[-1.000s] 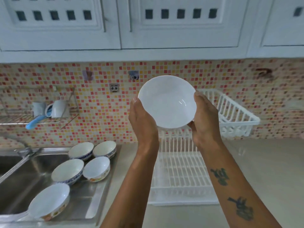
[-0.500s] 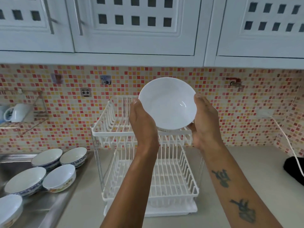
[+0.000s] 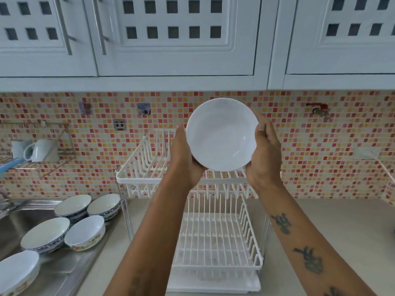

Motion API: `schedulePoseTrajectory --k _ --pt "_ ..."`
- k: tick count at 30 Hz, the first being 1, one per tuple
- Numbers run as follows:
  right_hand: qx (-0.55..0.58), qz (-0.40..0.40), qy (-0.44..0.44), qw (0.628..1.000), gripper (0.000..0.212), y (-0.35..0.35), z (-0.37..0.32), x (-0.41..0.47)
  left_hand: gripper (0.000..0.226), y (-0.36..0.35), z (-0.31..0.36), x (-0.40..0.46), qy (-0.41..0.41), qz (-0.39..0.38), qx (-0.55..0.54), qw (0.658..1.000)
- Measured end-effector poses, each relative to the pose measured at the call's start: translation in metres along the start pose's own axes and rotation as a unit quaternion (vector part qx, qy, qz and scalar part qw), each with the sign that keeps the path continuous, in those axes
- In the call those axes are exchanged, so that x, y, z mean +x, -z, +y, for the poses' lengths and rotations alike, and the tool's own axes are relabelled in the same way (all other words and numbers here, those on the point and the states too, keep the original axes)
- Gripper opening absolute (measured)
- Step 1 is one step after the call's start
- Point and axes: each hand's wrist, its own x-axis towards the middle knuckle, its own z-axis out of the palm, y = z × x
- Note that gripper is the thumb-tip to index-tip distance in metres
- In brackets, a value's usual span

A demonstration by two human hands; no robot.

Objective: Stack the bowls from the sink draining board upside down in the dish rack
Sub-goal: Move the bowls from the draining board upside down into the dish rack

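I hold a white bowl (image 3: 221, 133) up in front of me, its inside facing me. My left hand (image 3: 184, 157) grips its left rim and my right hand (image 3: 264, 152) its right rim. The bowl hangs above the upper tier of a white two-tier dish rack (image 3: 136, 169), whose lower tier (image 3: 215, 238) holds nothing. Several more bowls stand upright on the steel draining board (image 3: 70, 268) at the lower left: two blue-patterned ones (image 3: 72, 207) (image 3: 103, 205) at the back, a larger one (image 3: 44, 233), a flowered one (image 3: 85, 231) and one at the frame edge (image 3: 17, 268).
White wall cupboards (image 3: 175, 35) hang overhead. A wire wall shelf with a white mug (image 3: 41, 150) is at the left above the sink basin (image 3: 19, 218). Beige countertop (image 3: 342, 231) stretches to the right of the rack. A white cable (image 3: 384, 169) runs down the right wall.
My view has swung right from the sink until the rack sits in the middle, then settled. Both hands keep the same hold on the bowl, which has tilted slightly.
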Motion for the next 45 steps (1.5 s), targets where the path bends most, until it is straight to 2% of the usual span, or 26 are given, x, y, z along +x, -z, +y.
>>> schedulePoseTrajectory --k 2,5,8,11,13,17,19,22,25,27,30,33,37,40,45 --pt "-0.006 -0.024 0.037 0.999 0.041 0.001 0.008 0.015 0.041 0.004 0.01 0.016 0.071 -0.069 0.029 0.995" --pt "-0.031 -0.067 0.09 0.993 0.04 0.005 0.021 0.042 0.053 0.01 0.021 0.046 0.168 -0.15 0.066 0.972" --pt "-0.063 -0.112 0.097 0.987 0.043 0.012 0.023 0.074 0.063 0.014 0.03 0.077 0.21 -0.188 0.065 0.957" --pt "-0.087 -0.142 0.043 0.985 0.04 0.017 0.018 0.099 0.07 0.015 0.031 0.103 0.177 -0.14 0.12 0.967" --pt "-0.156 -0.169 0.007 0.973 0.039 0.012 0.015 0.107 0.073 0.014 0.028 0.113 0.158 -0.106 0.173 0.966" --pt "-0.287 -0.19 -0.196 0.918 0.057 0.003 0.019 0.116 0.059 0.002 0.01 0.114 0.118 -0.075 0.27 0.953" --pt "-0.33 -0.179 -0.238 0.896 0.065 0.007 0.028 0.119 0.068 0.0 -0.003 0.116 0.092 -0.062 0.31 0.944" --pt "-0.401 -0.148 -0.227 0.875 0.076 0.016 0.041 0.118 0.096 0.006 -0.024 0.129 0.049 -0.042 0.359 0.931" --pt "-0.409 -0.137 -0.249 0.867 0.078 0.024 0.049 0.117 0.088 0.007 -0.037 0.121 0.001 -0.046 0.402 0.914" --pt "-0.395 -0.142 -0.289 0.861 0.065 0.026 0.053 0.115 0.077 0.009 -0.044 0.117 -0.01 -0.053 0.435 0.899" --pt "-0.396 -0.121 -0.311 0.856 0.049 0.025 0.058 0.108 0.101 0.014 -0.053 0.12 -0.014 -0.039 0.493 0.869" --pt "-0.411 -0.113 -0.324 0.845 0.042 0.024 0.065 0.1 0.096 0.015 -0.058 0.119 -0.035 -0.037 0.531 0.846" --pt "-0.406 -0.109 -0.346 0.839 0.029 0.025 0.074 0.095 0.12 0.02 -0.062 0.121 -0.019 -0.049 0.587 0.808" --pt "-0.418 -0.113 -0.338 0.836 0.025 0.027 0.076 0.097 0.118 0.02 -0.063 0.12 -0.003 -0.059 0.61 0.79" --pt "-0.464 -0.156 -0.332 0.807 0.014 0.029 0.079 0.1 0.108 0.012 -0.063 0.107 0.002 -0.061 0.668 0.742"
